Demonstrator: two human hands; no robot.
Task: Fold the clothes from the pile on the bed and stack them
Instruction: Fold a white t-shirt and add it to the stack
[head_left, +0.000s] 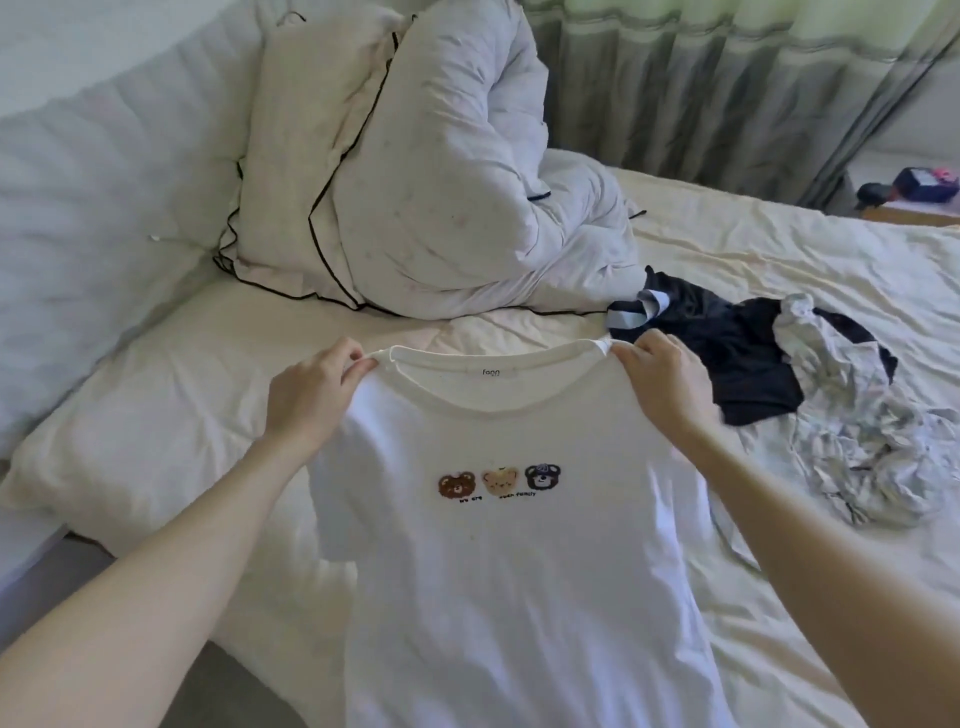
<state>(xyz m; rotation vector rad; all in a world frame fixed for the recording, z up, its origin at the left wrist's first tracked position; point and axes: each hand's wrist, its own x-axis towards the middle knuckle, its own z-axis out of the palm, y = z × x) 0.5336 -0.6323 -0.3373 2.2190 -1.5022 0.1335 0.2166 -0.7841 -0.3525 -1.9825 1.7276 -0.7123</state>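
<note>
T-shirt: white, three bear faces, small print beneath too blurred to read
Left hand: pinches collar
Right hand: pinches collar
Pile: right of T-shirt

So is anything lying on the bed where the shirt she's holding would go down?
Nothing visible. Both hands, left and right, hold the white shirt by its shoulders over bare sheet. The dark garment and the crumpled light one lie off to the right.

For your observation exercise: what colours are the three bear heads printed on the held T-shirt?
Brown, tan and dark navy bear heads on the white T-shirt, seen in the head view.
</note>
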